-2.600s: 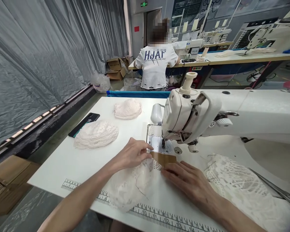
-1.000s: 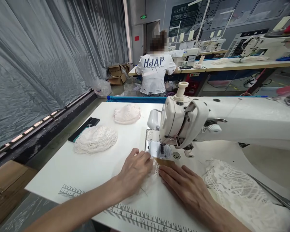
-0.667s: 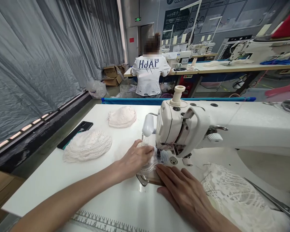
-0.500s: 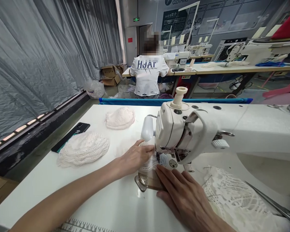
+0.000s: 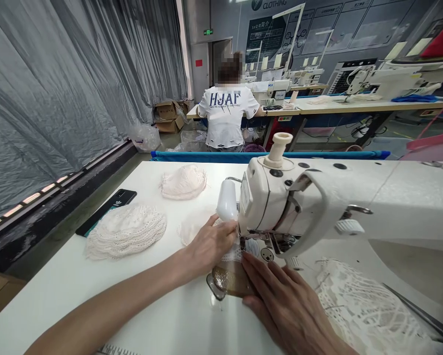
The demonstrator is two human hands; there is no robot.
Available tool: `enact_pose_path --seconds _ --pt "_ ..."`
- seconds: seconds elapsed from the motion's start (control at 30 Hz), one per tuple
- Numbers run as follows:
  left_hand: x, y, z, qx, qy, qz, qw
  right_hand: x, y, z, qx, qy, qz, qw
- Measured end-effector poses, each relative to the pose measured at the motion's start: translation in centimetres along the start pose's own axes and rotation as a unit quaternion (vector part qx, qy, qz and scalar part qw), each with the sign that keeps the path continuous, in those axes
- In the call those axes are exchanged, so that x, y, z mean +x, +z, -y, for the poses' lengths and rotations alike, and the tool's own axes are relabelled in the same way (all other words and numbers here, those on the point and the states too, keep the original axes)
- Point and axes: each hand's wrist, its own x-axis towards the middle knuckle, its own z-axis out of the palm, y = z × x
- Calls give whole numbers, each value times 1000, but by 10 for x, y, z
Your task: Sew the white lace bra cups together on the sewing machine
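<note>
A white sewing machine (image 5: 276, 202) stands before me with its needle area low over the bed. A small white lace piece (image 5: 231, 254) lies at the presser foot, partly hidden by my fingers. My left hand (image 5: 214, 242) is bent over the lace on the left side of the foot, fingers closed on it. Flat beside the foot, my right hand (image 5: 286, 296) has its fingers stretched out, the tips touching the lace's near edge. Below the lace shows a brown, shiny plate (image 5: 231, 278). Both hands' undersides are hidden.
Stacked lace pieces (image 5: 127, 231) lie left, by a dark phone (image 5: 123, 196). A pale lace cup (image 5: 184, 182) lies farther back. More lace (image 5: 369, 301) and scissors (image 5: 421, 308) are at right. A white lamp (image 5: 227, 199) adjoins the machine head. A person (image 5: 225, 116) sits ahead.
The lace has slid slightly away from me under the foot, showing more of the brown plate. Both hands stay close to the foot. The view has shifted a little.
</note>
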Motion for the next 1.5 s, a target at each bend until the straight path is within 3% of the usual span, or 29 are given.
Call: enact_pose_path --seconds 0.1,0.23,0.67,1.23,1.37,1.5 --pt "-11 3 -19 31 -7 -31 999 1 -3 1 17 -4 -9 1000" --pt "-23 10 -36 48 5 -23 999 2 -9 4 53 -8 -16 998" --pt "-24 14 -40 90 12 -56 994 2 -10 5 52 -3 -10 999" --pt "-22 22 -26 62 -28 -64 996 1 -1 0 3 -11 -23 1000" --pt "-40 4 -7 64 -57 -55 995 2 -1 -2 15 -16 -58 998" --pt "-78 -15 12 102 -129 -49 985 6 -3 -4 52 -32 -80 995"
